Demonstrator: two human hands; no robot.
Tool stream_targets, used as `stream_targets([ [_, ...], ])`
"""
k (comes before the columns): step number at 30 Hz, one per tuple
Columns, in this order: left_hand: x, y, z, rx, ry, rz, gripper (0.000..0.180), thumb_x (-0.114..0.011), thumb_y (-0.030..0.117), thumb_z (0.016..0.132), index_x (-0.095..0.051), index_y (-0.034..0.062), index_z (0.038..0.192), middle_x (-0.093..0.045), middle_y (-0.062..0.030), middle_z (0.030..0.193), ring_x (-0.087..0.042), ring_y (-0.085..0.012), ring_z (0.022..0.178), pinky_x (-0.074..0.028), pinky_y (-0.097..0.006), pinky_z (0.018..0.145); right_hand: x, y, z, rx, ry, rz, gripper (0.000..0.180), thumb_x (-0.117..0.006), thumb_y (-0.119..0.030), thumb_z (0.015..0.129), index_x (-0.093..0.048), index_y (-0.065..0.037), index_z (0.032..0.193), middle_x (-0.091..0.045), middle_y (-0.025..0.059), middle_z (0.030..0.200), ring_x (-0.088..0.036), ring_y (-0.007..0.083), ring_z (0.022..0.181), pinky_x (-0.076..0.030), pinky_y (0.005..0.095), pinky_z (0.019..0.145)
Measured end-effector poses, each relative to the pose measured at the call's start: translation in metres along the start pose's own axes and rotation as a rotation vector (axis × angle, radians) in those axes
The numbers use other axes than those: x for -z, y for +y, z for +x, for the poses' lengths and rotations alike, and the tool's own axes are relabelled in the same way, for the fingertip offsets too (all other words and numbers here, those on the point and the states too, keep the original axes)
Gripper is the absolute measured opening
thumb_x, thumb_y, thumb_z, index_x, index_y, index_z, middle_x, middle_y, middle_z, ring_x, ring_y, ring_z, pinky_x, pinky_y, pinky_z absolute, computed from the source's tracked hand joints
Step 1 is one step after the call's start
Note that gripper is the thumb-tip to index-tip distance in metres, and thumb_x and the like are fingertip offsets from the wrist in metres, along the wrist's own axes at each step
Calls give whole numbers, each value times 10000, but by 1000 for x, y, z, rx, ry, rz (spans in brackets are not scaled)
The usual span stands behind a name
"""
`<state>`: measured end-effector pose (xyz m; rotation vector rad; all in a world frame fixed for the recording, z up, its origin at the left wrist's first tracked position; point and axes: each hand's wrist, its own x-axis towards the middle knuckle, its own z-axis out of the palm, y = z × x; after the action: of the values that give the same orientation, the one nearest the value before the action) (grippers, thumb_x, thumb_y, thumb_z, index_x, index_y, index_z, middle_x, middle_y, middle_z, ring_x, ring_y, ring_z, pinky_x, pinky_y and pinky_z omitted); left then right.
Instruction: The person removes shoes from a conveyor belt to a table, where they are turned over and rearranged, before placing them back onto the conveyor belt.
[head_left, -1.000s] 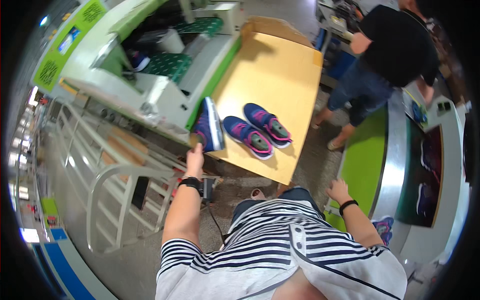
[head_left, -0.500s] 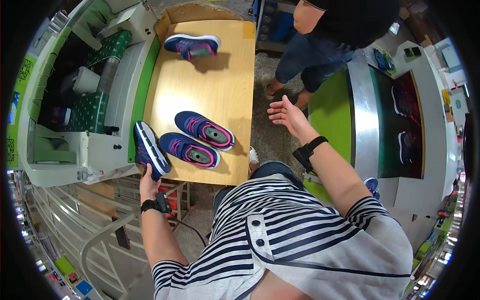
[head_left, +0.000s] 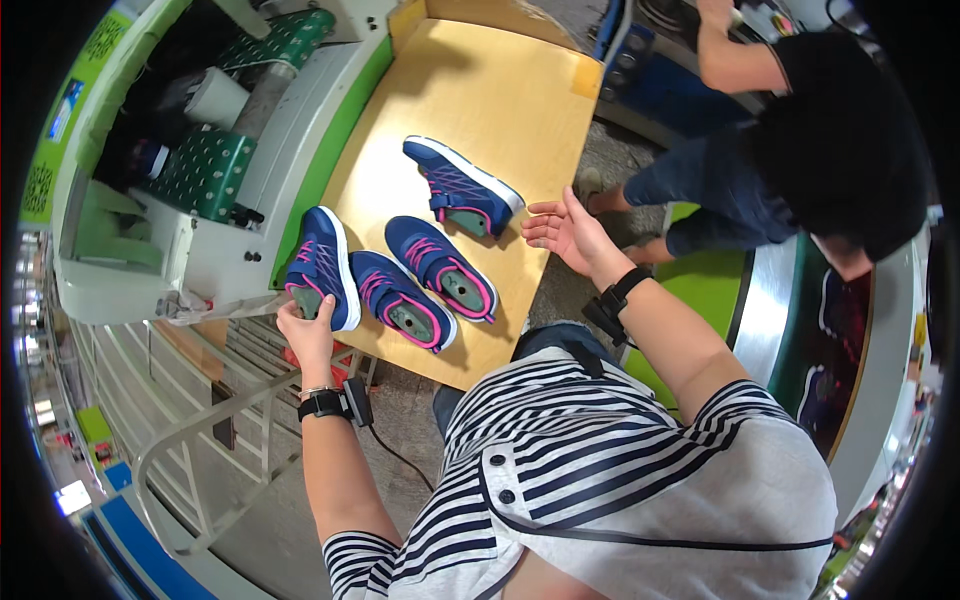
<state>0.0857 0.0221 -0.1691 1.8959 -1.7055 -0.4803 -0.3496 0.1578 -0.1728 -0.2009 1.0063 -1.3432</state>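
Note:
My left hand grips the heel of a blue shoe with pink laces, held on its side at the near left corner of the wooden table. Two matching blue and pink shoes lie side by side on the table just right of it. A further shoe of the same kind lies beyond them. My right hand hovers open beside that far shoe, palm up, touching nothing.
A white and green machine with a green dotted belt stands left of the table. Another person in a black top bends over at the upper right. A white metal railing runs below left.
The far shoe now lies much closer to the pair. My right hand has come in toward it. My left hand still holds the shoe on the table's left edge.

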Motion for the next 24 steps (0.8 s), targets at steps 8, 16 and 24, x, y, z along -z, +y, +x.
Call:
stream_targets([
  [8, 9, -15, -10, 53, -30, 77, 676, -845, 316, 731, -493, -80, 1152, -461, -192, 1109, -512, -336, 1018, -424, -397, 931, -48, -22, 19, -26, -157, 166, 745, -259, -634, 997, -498, 32, 1228, -619, 233, 1117, -623, 334, 1057, -497, 438, 951],
  [16, 2, 6, -23, 57, 8, -119, 577, -804, 201, 798, -413, -40, 1148, -503, -168, 1122, -548, -301, 1022, -449, -411, 905, -51, -18, 43, -12, -184, 172, 746, -261, -643, 992, -481, 22, 1249, -621, 220, 1111, -631, 316, 1038, -510, 446, 930],
  [24, -3, -19, -34, 181, 13, -357, 516, -640, 102, 915, -366, -4, 1339, -529, -180, 1271, -554, -275, 1130, -422, -370, 994, -64, -13, 58, 18, -184, 7, 746, -246, -654, 992, -551, 1, 1173, -642, 163, 1082, -650, 253, 905, -532, 380, 813],
])
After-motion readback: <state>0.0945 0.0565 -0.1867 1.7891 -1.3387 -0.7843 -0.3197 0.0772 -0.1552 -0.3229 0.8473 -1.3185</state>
